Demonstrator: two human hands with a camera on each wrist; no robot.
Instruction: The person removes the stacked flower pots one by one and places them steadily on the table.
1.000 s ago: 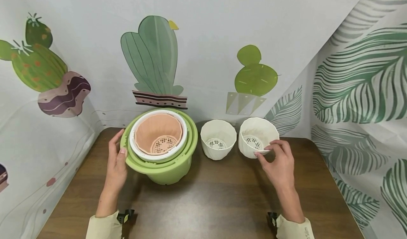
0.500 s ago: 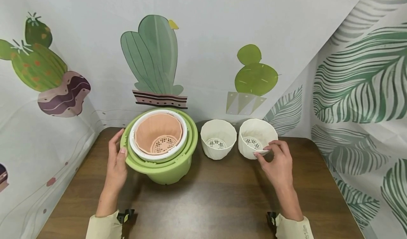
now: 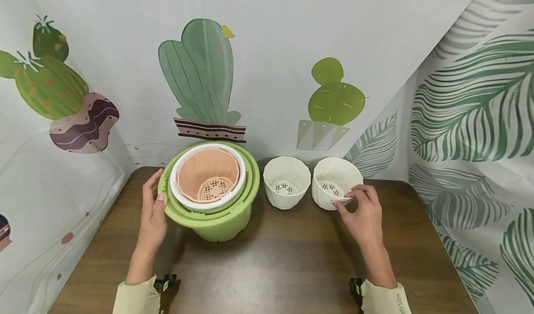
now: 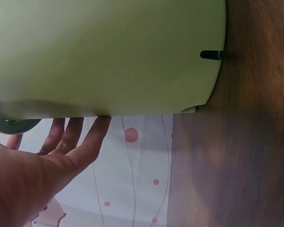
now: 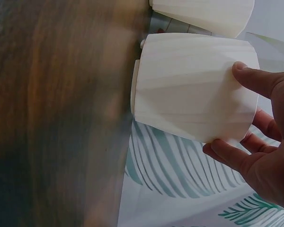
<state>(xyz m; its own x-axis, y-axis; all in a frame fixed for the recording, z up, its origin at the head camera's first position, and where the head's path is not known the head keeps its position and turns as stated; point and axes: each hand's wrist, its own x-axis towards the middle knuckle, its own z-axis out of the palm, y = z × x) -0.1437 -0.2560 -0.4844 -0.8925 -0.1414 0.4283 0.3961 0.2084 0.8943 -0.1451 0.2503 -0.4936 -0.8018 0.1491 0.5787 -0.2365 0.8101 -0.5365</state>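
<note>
At the left of the head view stands a nested stack of flowerpots: a large green flowerpot (image 3: 221, 230) outermost, a white pot (image 3: 175, 189) inside it, and a peach pot (image 3: 208, 163) innermost. My left hand (image 3: 152, 216) holds the green pot at its left side, thumb on the rim. Its fingers touch the outer wall in the left wrist view. My right hand (image 3: 364, 216) grips the right-hand white flowerpot (image 3: 323, 198) by its near right rim, thumb on the front wall, fingers round the right side. This pot stands upright with a perforated bottom.
A second small white flowerpot (image 3: 283, 200) stands between the stack and the held pot, close beside the latter. All stand along the far edge of a brown wooden table (image 3: 267, 267). Directly behind rises a hanging cloth (image 3: 271, 73) printed with cacti and leaves.
My right hand has shifted the right-hand white flowerpot slightly left and toward me, closer to the other small white one. The left hand and the stack stay put.
</note>
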